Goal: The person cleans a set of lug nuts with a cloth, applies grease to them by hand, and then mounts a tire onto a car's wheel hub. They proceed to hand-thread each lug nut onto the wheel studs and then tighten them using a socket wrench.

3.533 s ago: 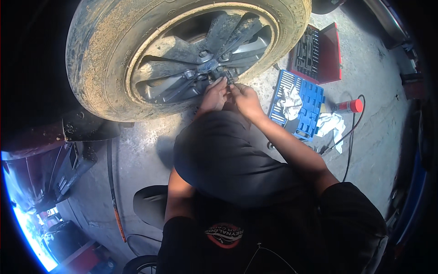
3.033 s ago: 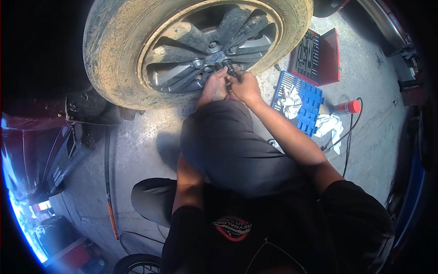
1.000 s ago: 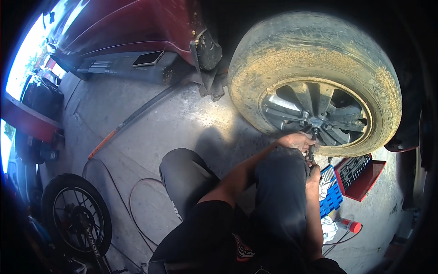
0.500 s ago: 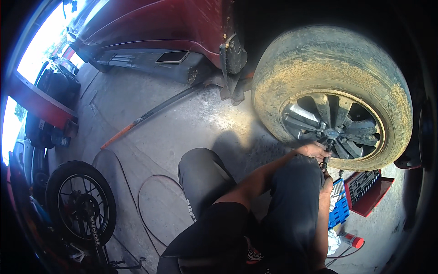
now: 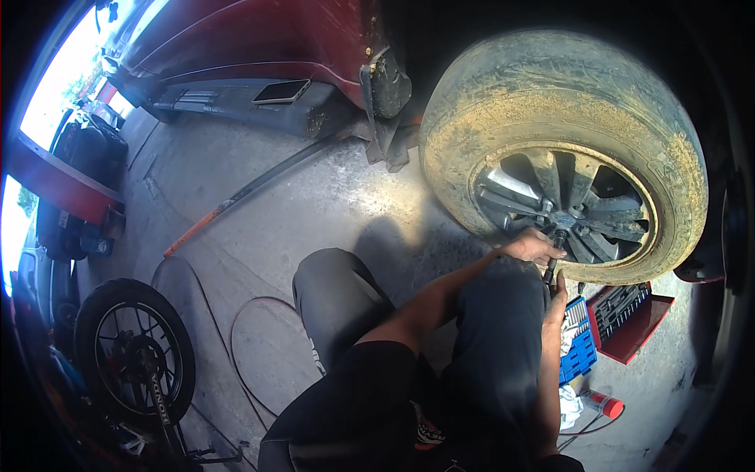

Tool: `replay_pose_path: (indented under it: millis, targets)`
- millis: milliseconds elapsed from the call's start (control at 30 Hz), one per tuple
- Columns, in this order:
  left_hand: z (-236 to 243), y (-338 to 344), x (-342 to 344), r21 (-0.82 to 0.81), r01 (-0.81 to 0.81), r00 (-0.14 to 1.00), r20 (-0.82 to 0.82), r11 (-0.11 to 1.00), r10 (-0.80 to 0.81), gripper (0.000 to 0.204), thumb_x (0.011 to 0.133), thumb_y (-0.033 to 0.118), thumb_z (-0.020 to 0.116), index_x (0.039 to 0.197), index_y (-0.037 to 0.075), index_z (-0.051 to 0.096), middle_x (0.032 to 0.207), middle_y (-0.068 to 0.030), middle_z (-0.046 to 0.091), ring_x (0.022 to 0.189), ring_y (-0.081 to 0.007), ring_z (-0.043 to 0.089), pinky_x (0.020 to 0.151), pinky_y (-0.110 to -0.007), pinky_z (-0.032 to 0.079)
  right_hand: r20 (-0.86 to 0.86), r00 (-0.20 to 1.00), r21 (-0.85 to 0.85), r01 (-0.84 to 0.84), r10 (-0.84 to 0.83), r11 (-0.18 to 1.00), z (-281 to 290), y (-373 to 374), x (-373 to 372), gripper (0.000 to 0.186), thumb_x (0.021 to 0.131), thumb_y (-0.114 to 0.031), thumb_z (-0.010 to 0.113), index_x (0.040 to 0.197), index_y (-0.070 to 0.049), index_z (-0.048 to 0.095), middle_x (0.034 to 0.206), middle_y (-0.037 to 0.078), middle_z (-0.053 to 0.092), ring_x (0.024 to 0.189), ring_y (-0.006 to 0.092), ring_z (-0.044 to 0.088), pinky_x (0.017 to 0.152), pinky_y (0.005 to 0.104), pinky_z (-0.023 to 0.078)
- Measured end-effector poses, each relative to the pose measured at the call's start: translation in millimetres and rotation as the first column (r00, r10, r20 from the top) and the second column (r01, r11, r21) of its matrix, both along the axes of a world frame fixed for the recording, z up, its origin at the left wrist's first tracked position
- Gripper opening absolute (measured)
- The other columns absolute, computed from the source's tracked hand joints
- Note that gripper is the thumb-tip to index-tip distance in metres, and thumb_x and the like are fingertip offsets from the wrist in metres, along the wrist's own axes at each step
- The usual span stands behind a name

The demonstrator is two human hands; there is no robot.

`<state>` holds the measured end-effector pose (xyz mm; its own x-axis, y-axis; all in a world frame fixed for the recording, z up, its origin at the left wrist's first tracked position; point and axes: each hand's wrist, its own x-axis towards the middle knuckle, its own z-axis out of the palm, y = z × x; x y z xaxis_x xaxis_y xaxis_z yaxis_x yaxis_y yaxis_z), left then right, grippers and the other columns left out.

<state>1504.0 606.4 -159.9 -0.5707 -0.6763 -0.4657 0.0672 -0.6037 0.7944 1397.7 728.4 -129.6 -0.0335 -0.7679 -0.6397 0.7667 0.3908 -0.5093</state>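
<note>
A muddy car wheel (image 5: 503, 118) stands at the right, its dark multi-spoke rim (image 5: 515, 189) facing me. A dark, rod-like socket tool (image 5: 550, 270) runs from the rim's hub area down between my hands. My left hand (image 5: 532, 246) is closed round its upper part, close to the lower spokes. Lower down, my right hand (image 5: 555, 305) grips the tool's near end beside my knee, its fingers partly hidden. The exact kind of tool and its tip at the wheel are hard to make out.
Below the wheel lie a blue socket case (image 5: 580, 354) and an open red toolbox (image 5: 638, 330). A red-capped canister (image 5: 607, 405) is nearby. A long bar (image 5: 236, 197), a hose (image 5: 233, 338) and a motorcycle wheel (image 5: 86, 338) occupy the left. A phone (image 5: 281, 92) rests on the red car's side step (image 5: 236, 110).
The view has shifted slightly, so the scene sits a little further left and up. Both hands stay on the tool; its near end leans slightly more to the left.
</note>
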Motion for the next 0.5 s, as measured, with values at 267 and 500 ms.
replay_pose_path:
  millis: [267,500]
  targets:
    - [-5,0,4,0.106,0.126,0.883,-0.466,0.986,-0.063,0.031,0.093,0.02,0.07,0.108,-0.005,0.058,0.106,-0.0124,0.065,0.107,-0.0248,0.065,0.095,-0.039,0.053,0.025,0.998,-0.043,0.057,-0.056,0.997,-35,-3,-13,0.034,0.106,-0.026,0.033,0.112,-0.003,0.058,0.074,0.0,0.054,0.056,0.0118,0.046,0.054,0.0239,0.041]
    - [-3,-1,-9,-0.047,-0.022,0.997,-0.074,0.999,0.019,0.037,0.089,0.026,0.075,0.106,-0.002,0.058,0.108,-0.0134,0.064,0.089,-0.0229,0.065,0.074,-0.038,0.056,0.096,0.995,-0.102,-0.028,0.038,0.994,-43,-4,-23,0.034,0.1,-0.033,0.052,0.109,-0.001,0.061,0.079,0.004,0.064,0.065,0.0126,0.061,0.059,0.0209,0.051]
